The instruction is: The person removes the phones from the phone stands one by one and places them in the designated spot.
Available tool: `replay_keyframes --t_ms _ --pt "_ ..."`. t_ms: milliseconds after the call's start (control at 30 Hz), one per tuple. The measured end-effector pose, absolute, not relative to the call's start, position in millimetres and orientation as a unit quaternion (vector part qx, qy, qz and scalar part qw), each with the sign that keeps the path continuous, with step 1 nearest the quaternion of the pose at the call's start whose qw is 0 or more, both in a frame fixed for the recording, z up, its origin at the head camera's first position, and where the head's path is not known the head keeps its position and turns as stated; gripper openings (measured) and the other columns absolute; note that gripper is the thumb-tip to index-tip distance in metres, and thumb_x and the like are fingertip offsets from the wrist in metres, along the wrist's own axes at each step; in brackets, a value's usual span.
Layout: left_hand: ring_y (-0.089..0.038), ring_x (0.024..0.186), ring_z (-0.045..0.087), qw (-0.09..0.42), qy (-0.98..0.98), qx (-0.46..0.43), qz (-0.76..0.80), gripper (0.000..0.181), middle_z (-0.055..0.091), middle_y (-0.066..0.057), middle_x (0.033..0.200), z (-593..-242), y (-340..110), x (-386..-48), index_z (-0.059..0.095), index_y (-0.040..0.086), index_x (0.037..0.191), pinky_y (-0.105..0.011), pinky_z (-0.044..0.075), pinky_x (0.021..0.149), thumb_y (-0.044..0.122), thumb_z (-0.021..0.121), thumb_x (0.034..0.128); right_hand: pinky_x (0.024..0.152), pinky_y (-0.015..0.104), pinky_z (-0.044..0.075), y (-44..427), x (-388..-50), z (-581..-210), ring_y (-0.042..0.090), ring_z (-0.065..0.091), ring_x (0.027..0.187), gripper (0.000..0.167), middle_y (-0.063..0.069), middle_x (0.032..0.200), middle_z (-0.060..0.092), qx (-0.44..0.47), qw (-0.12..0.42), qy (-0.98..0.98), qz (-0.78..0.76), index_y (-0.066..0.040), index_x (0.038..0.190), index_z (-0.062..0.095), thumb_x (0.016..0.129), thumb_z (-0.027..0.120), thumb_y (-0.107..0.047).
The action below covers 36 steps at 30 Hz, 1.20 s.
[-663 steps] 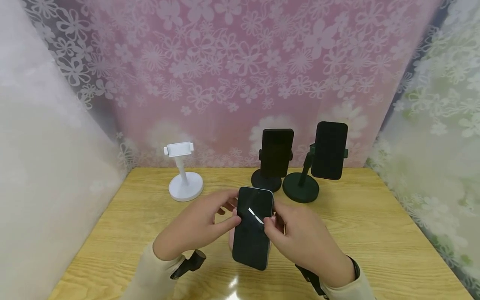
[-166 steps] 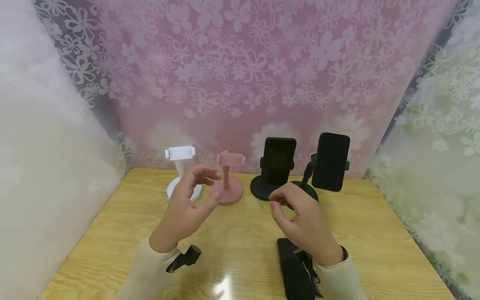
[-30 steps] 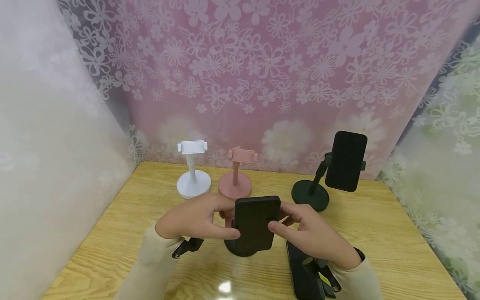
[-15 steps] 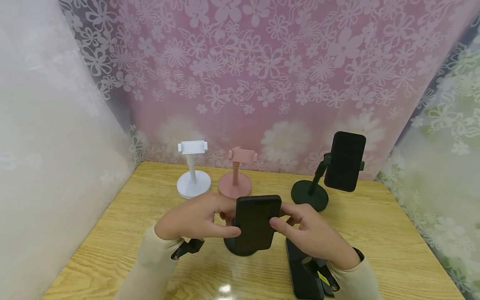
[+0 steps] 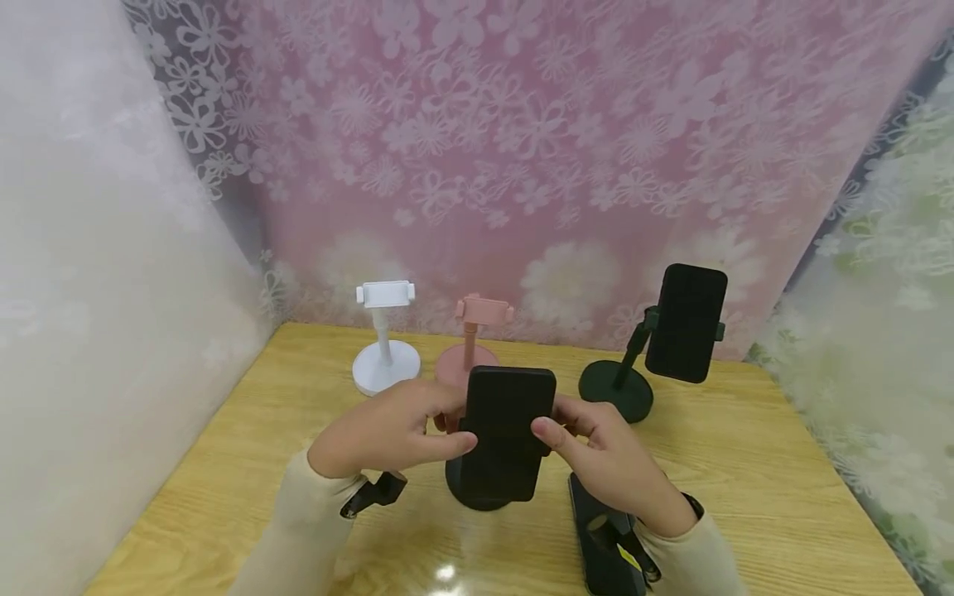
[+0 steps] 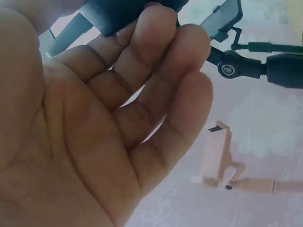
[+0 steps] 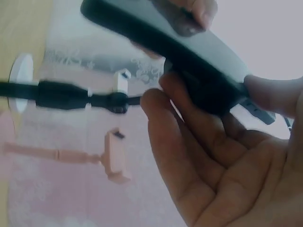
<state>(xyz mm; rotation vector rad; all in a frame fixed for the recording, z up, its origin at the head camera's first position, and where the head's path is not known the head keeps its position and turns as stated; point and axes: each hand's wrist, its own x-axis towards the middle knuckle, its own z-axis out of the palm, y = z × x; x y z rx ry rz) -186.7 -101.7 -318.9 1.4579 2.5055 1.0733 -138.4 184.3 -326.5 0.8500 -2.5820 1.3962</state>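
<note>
A black phone (image 5: 510, 430) stands upright in the clamp of a black phone stand (image 5: 458, 488), whose round base rests on the table. My left hand (image 5: 391, 430) holds the phone's left side, thumb at its edge and fingers behind; the left wrist view shows those fingers (image 6: 189, 109) bent behind the clamp. On the other side my right hand (image 5: 614, 455) grips the phone, its thumb near the front edge. In the right wrist view, fingers (image 7: 168, 151) curl under the clamp's back, and the stand's post (image 7: 61, 97) runs off to the left.
Behind the hands stand a white phone stand (image 5: 386, 368) and a pink phone stand (image 5: 483, 311), neither carrying a phone. At the right, a dark green stand (image 5: 616, 389) bears another phone (image 5: 686, 323). Under my right wrist a dark phone (image 5: 607, 571) lies on the wooden table (image 5: 775, 497).
Earlier the black stand with its phone stood at the back; it is now in front, between both hands. Over the last half second the phone's top edge has risen and the phone looks more face-on.
</note>
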Motion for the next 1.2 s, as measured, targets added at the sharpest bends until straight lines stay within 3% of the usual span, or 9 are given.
replay_keyframes --t_ms 267,400,600,700,833,1200 --pt "-0.003 0.08 0.058 0.047 0.811 0.479 0.333 0.003 0.062 0.018 0.088 -317.7 -100.6 -182.1 0.067 0.026 0.101 -0.025 0.05 0.07 0.029 0.067 0.1024 0.066 0.029 0.051 187.7 -135.8 -326.3 0.009 0.063 0.078 0.014 -0.012 0.091 0.07 0.291 0.028 -0.852 0.434 -0.018 0.113 0.073 0.106 0.061 -0.018" --pt "-0.005 0.081 0.059 0.054 0.808 0.475 0.346 0.009 0.063 0.017 0.092 -323.3 -96.8 -184.4 0.066 0.028 0.114 -0.026 0.051 0.071 0.031 0.063 0.1056 0.059 0.029 0.05 188.9 -137.0 -326.8 0.008 0.061 0.073 0.011 -0.011 0.087 0.069 0.272 0.036 -0.863 0.425 -0.018 0.108 0.073 0.105 0.062 -0.021" --pt "-0.008 0.076 0.059 0.013 0.84 0.404 0.36 0.015 0.064 0.014 0.094 -336.8 -85.8 -190.6 0.059 0.024 0.105 -0.028 0.051 0.068 0.039 0.055 0.1085 0.058 0.03 0.052 189.2 -146.7 -330.6 0.01 0.064 0.068 0.016 -0.005 0.081 0.069 0.233 0.056 -0.865 0.441 -0.015 0.103 0.069 0.108 0.058 -0.025" --pt "-0.012 0.07 0.054 0.023 0.829 0.381 0.408 0.021 0.063 0.009 0.089 -339.7 -82.0 -192.8 0.059 0.02 0.096 -0.029 0.047 0.065 0.038 0.06 0.1062 0.062 0.032 0.054 192.3 -150.5 -331.4 0.014 0.067 0.071 0.017 -0.004 0.081 0.069 0.227 0.056 -0.858 0.458 -0.012 0.11 0.069 0.109 0.056 -0.023" --pt "-0.014 0.074 0.056 0.038 0.806 0.359 0.469 0.022 0.064 0.005 0.087 -341.7 -79.1 -195.1 0.06 0.016 0.091 -0.031 0.049 0.068 0.034 0.067 0.1024 0.062 0.035 0.055 196.5 -155.1 -333.2 0.017 0.068 0.073 0.019 -0.003 0.083 0.07 0.226 0.043 -0.855 0.465 -0.011 0.114 0.069 0.11 0.054 -0.023" --pt "-0.01 0.085 0.062 0.027 0.827 0.335 0.451 0.025 0.059 0.006 0.1 -338.3 -80.1 -192.5 0.06 0.02 0.102 -0.032 0.055 0.07 0.036 0.078 0.0945 0.071 0.031 0.057 197.1 -160.3 -338.2 0.005 0.064 0.072 0.014 -0.012 0.078 0.063 0.285 0.073 -0.865 0.406 -0.023 0.102 0.066 0.109 0.054 -0.02"
